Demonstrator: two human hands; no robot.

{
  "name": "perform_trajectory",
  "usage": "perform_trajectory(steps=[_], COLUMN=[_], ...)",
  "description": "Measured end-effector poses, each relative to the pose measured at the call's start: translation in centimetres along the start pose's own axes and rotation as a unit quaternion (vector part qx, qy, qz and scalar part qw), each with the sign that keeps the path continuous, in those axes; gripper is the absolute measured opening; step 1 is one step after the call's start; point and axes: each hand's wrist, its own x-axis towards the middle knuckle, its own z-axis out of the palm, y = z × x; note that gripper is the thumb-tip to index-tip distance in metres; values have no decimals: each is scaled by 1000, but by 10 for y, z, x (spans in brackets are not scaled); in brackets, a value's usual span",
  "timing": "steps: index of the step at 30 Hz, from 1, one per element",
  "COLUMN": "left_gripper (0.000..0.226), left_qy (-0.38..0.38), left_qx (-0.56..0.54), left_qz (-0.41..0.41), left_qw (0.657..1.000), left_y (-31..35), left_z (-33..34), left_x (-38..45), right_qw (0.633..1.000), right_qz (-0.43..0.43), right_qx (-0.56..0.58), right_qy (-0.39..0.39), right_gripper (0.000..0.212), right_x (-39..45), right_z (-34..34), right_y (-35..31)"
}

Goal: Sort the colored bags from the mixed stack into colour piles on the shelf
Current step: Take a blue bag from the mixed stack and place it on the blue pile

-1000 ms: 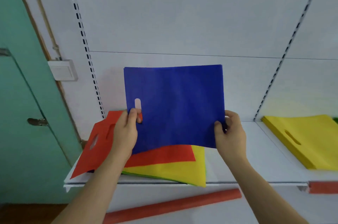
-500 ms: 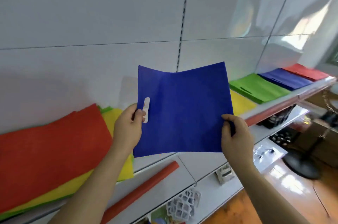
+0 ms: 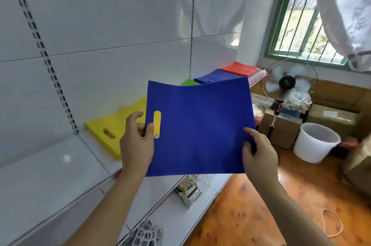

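Observation:
I hold a blue bag (image 3: 198, 127) upright in the air in front of the white shelf (image 3: 50, 167). My left hand (image 3: 137, 143) pinches its left edge beside the handle slot. My right hand (image 3: 258, 151) pinches its right edge low down. Behind the bag a yellow pile (image 3: 112, 131) lies on the shelf. Farther right along the shelf lie a green pile (image 3: 189, 81), mostly hidden by the bag, a blue pile (image 3: 214, 77) and a red pile (image 3: 241, 68). The mixed stack is out of view.
A lower shelf (image 3: 180, 215) holds small packets and a white mesh item (image 3: 146, 233). A standing fan (image 3: 289, 83), cardboard boxes (image 3: 333, 113) and a white bucket (image 3: 315, 141) stand on the wooden floor at right, under a barred window (image 3: 301, 15).
My view has swung right along the shelf with the blue bag still held in both hands. The mixed stack has left the frame; the fan, window and sorted piles have come closer.

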Motion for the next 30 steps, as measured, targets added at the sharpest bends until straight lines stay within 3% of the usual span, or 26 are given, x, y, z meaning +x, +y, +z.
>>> perform_trajectory(steps=[9, 16, 30], left_gripper=[15, 24, 21], left_qy=[-83, -112, -108], left_qx=[27, 10, 4], left_qz=[38, 34, 22], left_qw=[995, 993, 994], left_y=[18, 19, 39], left_z=[171, 313, 533], left_x=[9, 58, 156], right_qw=[999, 998, 996], right_qz=[27, 16, 9], right_qx=[-20, -66, -86], right_qy=[5, 9, 31], right_gripper=[47, 49, 51], right_x=[80, 179, 388], right_z=[-37, -28, -15], right_y=[114, 183, 323])
